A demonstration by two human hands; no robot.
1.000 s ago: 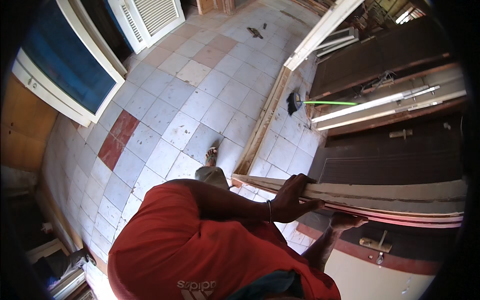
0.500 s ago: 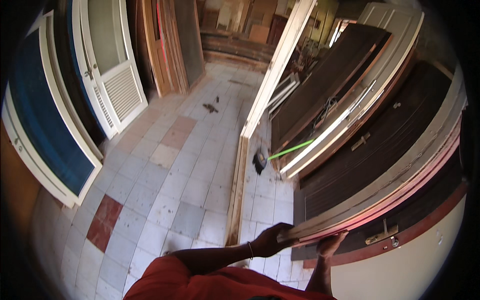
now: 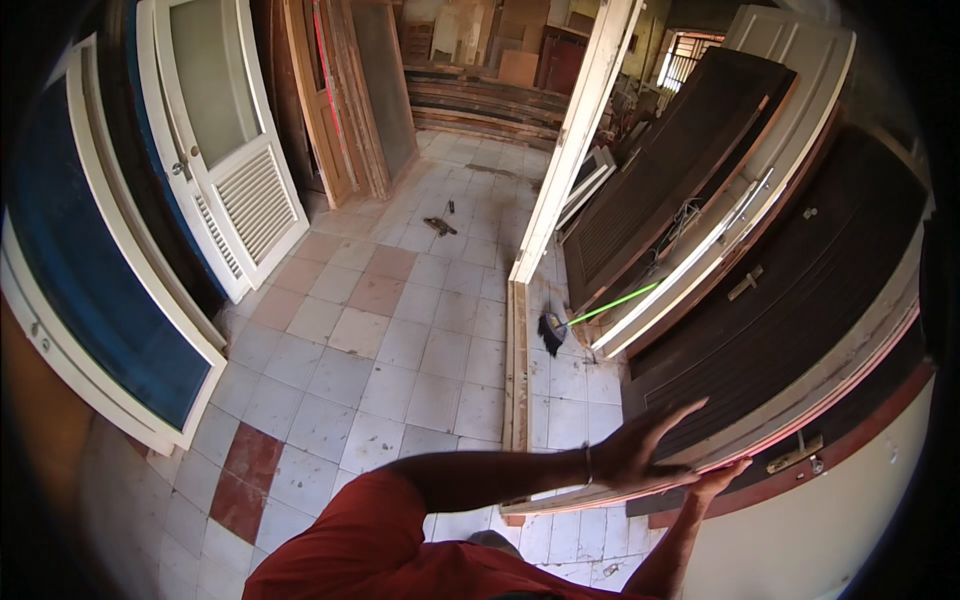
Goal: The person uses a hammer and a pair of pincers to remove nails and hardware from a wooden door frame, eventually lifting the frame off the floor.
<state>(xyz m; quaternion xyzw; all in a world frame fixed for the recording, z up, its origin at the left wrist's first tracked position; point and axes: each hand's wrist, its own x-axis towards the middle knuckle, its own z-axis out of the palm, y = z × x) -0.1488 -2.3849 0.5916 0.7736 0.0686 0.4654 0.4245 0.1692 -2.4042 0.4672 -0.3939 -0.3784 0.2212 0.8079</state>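
A long, heavy door (image 3: 812, 400) with a weathered grey-brown edge and a pinkish strip stands tilted at my right, among other leaning doors. My left hand (image 3: 640, 452) lies across its edge with thumb and fingers spread apart, not wrapped round it. Farther along, the fingers of my right hand (image 3: 720, 479) grip the pink-edged side of the same door. Behind it leans a dark brown slatted door (image 3: 770, 300) with a small handle plate. A dark door with a pale panel and a brass handle (image 3: 797, 457) is on the near side.
An upright wooden frame post (image 3: 515, 370) rises from the tiled floor ahead. A broom (image 3: 552, 333) with a green handle rests beyond it, by more leaning doors. On the left stand a white louvred door (image 3: 258, 205) and a blue panel (image 3: 120, 270). Stacked planks (image 3: 485, 105) lie at the back.
My left hand has let go of the door's edge and spread its fingers. The right hand has shifted a little right along it. The door's near end now reaches farther left, below my left forearm.
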